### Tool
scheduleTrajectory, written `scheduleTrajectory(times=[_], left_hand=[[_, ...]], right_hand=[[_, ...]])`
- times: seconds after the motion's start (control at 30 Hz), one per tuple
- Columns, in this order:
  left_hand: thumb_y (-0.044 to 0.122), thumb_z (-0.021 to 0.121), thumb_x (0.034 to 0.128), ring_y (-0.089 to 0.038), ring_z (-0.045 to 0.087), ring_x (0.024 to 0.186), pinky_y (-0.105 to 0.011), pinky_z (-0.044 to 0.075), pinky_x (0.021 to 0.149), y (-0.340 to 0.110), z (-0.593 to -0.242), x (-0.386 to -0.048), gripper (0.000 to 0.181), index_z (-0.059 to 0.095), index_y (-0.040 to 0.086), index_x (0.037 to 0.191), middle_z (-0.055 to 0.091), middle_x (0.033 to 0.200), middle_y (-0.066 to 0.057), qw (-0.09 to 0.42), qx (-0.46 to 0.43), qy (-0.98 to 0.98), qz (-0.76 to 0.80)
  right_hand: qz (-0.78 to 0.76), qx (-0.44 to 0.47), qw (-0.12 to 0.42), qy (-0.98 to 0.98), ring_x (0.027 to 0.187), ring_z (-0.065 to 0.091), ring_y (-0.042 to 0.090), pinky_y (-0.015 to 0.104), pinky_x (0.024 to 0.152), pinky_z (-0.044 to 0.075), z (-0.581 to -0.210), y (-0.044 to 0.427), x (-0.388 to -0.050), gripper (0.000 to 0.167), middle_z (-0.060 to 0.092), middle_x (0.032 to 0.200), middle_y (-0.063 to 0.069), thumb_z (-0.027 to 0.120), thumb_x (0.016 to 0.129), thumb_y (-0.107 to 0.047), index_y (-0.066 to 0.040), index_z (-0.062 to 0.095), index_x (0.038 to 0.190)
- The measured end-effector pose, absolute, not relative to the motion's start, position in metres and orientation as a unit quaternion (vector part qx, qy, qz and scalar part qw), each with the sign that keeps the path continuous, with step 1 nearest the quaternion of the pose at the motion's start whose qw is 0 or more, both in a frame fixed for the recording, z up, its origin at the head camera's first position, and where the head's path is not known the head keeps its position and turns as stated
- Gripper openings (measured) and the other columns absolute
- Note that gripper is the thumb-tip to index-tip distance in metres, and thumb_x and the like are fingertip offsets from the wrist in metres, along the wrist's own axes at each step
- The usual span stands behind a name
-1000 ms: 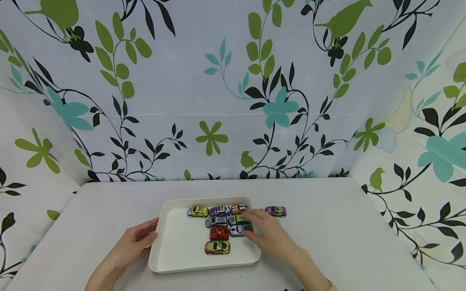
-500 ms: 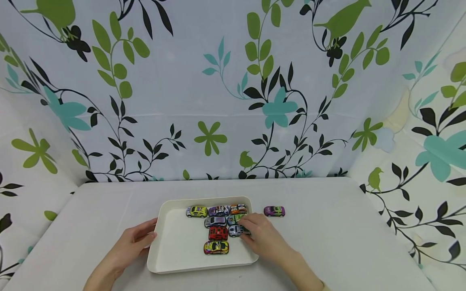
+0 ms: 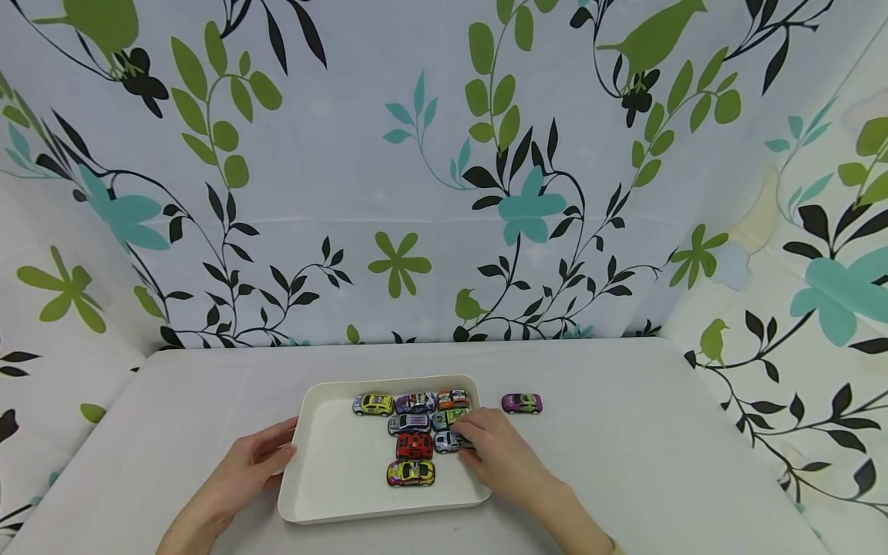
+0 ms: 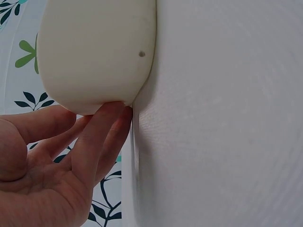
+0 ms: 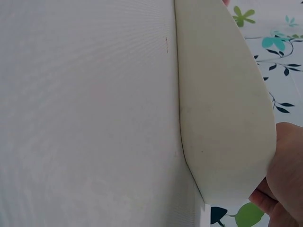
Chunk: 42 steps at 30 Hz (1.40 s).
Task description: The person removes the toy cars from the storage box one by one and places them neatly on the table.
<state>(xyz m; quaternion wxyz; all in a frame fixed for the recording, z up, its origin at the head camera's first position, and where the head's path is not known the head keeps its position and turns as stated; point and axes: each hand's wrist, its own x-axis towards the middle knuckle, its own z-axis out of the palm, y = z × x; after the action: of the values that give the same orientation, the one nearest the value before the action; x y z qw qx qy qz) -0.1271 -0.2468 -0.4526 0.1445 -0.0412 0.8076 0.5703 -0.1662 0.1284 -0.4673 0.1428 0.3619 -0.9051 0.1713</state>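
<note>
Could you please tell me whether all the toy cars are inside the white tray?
No, in the head view a purple toy car sits on the table, to the right of the white tray.

Glossy and matt finishes

The tray (image 3: 340, 466) looks like smooth, pale plastic with a soft, low sheen. The toy cars (image 3: 411, 473) have hard, shiny printed bodies; metal or plastic, impossible to tell. The white surface (image 3: 610, 432) appears matt and finely textured. The printed backdrop (image 3: 326, 169) resembles thin, matt, faintly creased cloth.
</note>
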Motion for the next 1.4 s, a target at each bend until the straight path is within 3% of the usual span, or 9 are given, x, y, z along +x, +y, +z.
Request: scheduleTrajectory(times=[1.07,1.4], left_hand=[[0.013,0.054,0.1034,-0.037,0.058,0.126,-0.042,0.059,0.088,-0.2471,-0.4522,-0.1276,0.057,0.032,-0.006,0.152,0.037,0.152,-0.033,0.149,-0.045,0.806,0.571],[0.013,0.054,0.1034,-0.038,0.056,0.127,-0.043,0.059,0.089,-0.2463,-0.4516,-0.1273,0.057,0.032,-0.005,0.152,0.036,0.153,-0.033,0.149,-0.052,0.807,0.569]], right_hand=[[0.178,0.353,0.138,-0.908,0.097,0.063,0.015,0.036,0.094,0.053,-0.4669,0.1254,-0.1645,0.026,0.071,0.097,-0.003,0.082,0.077,0.0,-0.012,0.072,0.098],[0.186,0.359,0.12,-0.907,0.101,0.063,0.017,0.038,0.096,0.051,-0.4645,0.1261,-0.164,0.023,0.071,0.101,-0.001,0.079,0.081,0.0,-0.01,0.072,0.101]])
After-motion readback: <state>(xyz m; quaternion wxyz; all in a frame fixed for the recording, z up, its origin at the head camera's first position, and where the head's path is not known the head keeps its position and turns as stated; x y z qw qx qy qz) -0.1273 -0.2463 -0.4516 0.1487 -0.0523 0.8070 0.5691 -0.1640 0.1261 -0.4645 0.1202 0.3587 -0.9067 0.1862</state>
